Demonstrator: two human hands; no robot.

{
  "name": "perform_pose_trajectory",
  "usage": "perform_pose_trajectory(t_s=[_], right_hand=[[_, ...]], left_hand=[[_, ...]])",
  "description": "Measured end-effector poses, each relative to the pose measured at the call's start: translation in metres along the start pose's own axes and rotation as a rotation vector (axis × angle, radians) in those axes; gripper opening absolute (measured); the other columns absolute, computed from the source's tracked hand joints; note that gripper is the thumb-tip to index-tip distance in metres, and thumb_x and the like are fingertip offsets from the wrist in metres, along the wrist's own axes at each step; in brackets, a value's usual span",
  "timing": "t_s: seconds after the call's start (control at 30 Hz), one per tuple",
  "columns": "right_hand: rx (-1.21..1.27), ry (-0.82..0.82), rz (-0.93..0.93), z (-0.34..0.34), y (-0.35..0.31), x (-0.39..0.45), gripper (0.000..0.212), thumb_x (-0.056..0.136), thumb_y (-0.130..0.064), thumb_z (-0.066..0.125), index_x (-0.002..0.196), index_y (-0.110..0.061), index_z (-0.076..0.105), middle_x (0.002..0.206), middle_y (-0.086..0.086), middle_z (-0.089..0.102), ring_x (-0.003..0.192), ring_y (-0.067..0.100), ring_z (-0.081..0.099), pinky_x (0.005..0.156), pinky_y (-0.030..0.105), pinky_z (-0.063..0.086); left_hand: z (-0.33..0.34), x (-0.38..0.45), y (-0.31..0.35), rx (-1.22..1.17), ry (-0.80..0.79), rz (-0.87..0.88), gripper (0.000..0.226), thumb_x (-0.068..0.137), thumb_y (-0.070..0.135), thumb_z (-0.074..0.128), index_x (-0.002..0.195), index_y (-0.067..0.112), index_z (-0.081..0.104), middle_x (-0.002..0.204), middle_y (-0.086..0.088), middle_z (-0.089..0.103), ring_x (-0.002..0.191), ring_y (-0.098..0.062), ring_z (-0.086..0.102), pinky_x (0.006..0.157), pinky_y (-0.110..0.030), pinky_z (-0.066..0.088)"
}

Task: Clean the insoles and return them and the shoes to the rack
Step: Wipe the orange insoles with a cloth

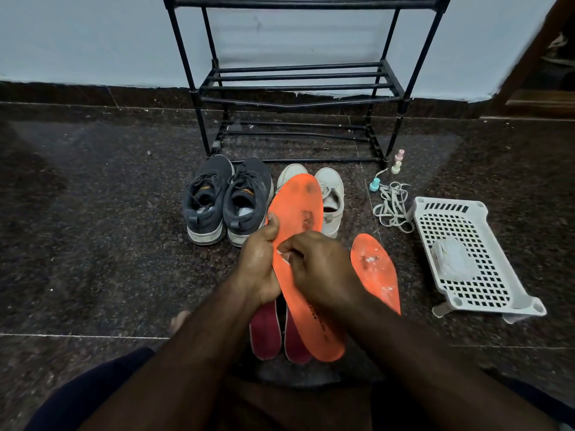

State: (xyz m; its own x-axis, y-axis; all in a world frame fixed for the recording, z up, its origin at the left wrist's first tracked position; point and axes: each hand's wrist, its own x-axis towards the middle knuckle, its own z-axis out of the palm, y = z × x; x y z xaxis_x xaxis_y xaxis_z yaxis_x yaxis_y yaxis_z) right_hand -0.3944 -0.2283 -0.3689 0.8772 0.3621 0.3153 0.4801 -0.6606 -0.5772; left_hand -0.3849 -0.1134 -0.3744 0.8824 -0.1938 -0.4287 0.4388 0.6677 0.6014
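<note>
Left hand [258, 269] grips the orange insole [298, 244] at its left edge, thumb on top; right hand [317, 269] curled over the middle, pinching something small and white against it, can't tell what. Insole hides part of the white shoes [331, 200] and the red insoles [266, 334]

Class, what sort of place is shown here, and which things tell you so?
Probably a home entryway or hallway floor: a black shoe rack against the wall, grey sneakers and white shoes on the stone floor.
</note>
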Motion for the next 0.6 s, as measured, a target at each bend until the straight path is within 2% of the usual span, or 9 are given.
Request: perform_pose_trajectory(t_s=[0.07,0.13,0.23,0.37,0.5,0.6], right_hand=[[0.051,-0.012,0.001,-0.005,-0.001,0.002,0.019,0.078,-0.002,0.066,0.089,-0.015,0.075,0.086,0.001,0.071,0.085,0.017,0.064,0.079,0.021,0.042],[0.058,0.074,-0.001,-0.012,0.002,0.008,0.017,0.077,-0.001,0.065,0.086,-0.013,0.074,0.084,0.002,0.07,0.084,0.018,0.063,0.079,0.023,0.043],[-0.002,0.219,0.025,-0.017,0.013,0.021,0.016,0.077,-0.001,0.066,0.088,-0.012,0.073,0.088,0.004,0.067,0.085,0.018,0.061,0.08,0.026,0.045],[-0.031,0.091,0.037,-0.01,0.011,0.014,0.016,0.078,-0.01,0.071,0.091,-0.016,0.077,0.088,0.004,0.071,0.088,0.022,0.066,0.082,0.033,0.049],[0.141,-0.087,0.058,-0.015,0.002,0.008,0.016,0.08,-0.01,0.073,0.093,-0.019,0.077,0.09,-0.001,0.071,0.086,0.011,0.063,0.082,0.02,0.047],[0.248,0.036,0.119,-0.029,0.006,0.016,0.019,0.086,-0.007,0.067,0.099,-0.02,0.069,0.097,-0.003,0.063,0.087,0.006,0.061,0.078,0.02,0.051]], left_hand=[[-0.001,0.0,0.001,0.011,-0.003,-0.005,0.062,0.103,0.053,0.033,0.115,0.001,0.065,0.105,-0.016,0.073,0.093,-0.027,0.072,0.09,-0.038,0.055],[0.001,-0.002,0.0,0.002,-0.021,-0.017,0.063,0.103,0.054,0.032,0.111,0.002,0.067,0.103,-0.017,0.074,0.09,-0.028,0.073,0.087,-0.039,0.057],[0.003,-0.003,-0.005,-0.024,-0.037,-0.022,0.059,0.103,0.052,0.033,0.118,0.005,0.067,0.11,-0.018,0.072,0.102,-0.032,0.069,0.099,-0.047,0.049],[0.0,0.0,-0.006,-0.032,-0.039,-0.045,0.062,0.103,0.053,0.033,0.105,0.005,0.073,0.1,-0.015,0.073,0.09,-0.028,0.072,0.093,-0.043,0.052],[-0.001,0.003,-0.004,-0.035,-0.027,-0.056,0.067,0.101,0.056,0.035,0.107,0.001,0.071,0.103,-0.017,0.072,0.09,-0.029,0.073,0.091,-0.041,0.055],[0.0,0.001,-0.004,-0.067,-0.08,-0.055,0.07,0.102,0.055,0.032,0.1,0.002,0.077,0.102,-0.018,0.073,0.088,-0.03,0.073,0.084,-0.045,0.058]])
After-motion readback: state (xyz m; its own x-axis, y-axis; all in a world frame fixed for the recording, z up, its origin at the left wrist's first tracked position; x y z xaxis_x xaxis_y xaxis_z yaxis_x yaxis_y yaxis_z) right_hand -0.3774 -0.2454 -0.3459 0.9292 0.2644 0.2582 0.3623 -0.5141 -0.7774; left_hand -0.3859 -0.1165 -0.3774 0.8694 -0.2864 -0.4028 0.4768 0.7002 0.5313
